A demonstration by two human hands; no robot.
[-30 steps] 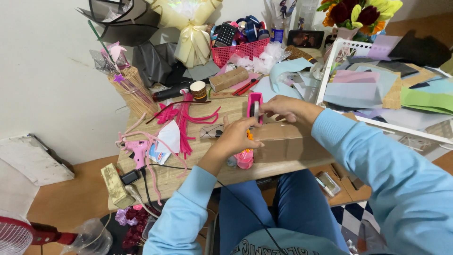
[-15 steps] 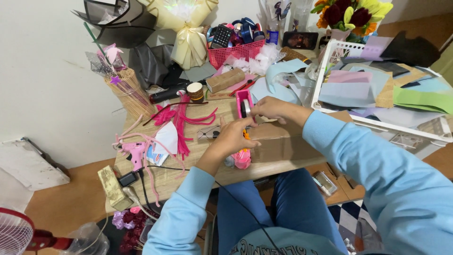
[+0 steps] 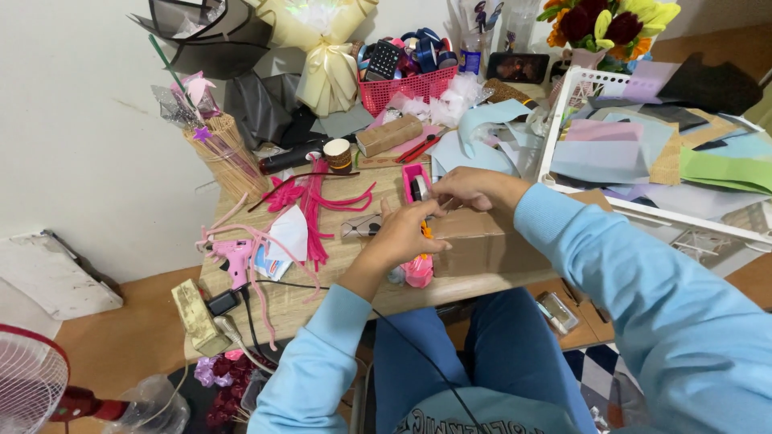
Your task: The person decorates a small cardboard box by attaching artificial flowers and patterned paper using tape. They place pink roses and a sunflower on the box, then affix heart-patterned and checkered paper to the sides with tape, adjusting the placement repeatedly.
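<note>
While the wooden table (image 3: 322,293) is crowded from edge to edge, the biggest thing on it is the white wire tray (image 3: 563,120) at the right, stacked with sheets of coloured paper (image 3: 611,149). Next in size comes the brown cardboard box (image 3: 482,241) at the near edge, right in front of the seated person in blue sleeves. Behind it stand a red basket (image 3: 402,87) of odds and ends and a wicker holder (image 3: 229,161) of sticks. A tangle of pink pipe cleaners (image 3: 318,205) lies left of centre, with a pink glue gun (image 3: 235,257) near the front-left corner. Both hands meet over the box's left end. The right hand (image 3: 470,186) rests curled beside a pink tape dispenser (image 3: 416,185), fingers touching it; whether it truly clamps it I cannot tell. The left hand (image 3: 404,235) is closed, fingers pinched on a small orange piece (image 3: 425,233), just above a little pink flower (image 3: 418,272).
</note>
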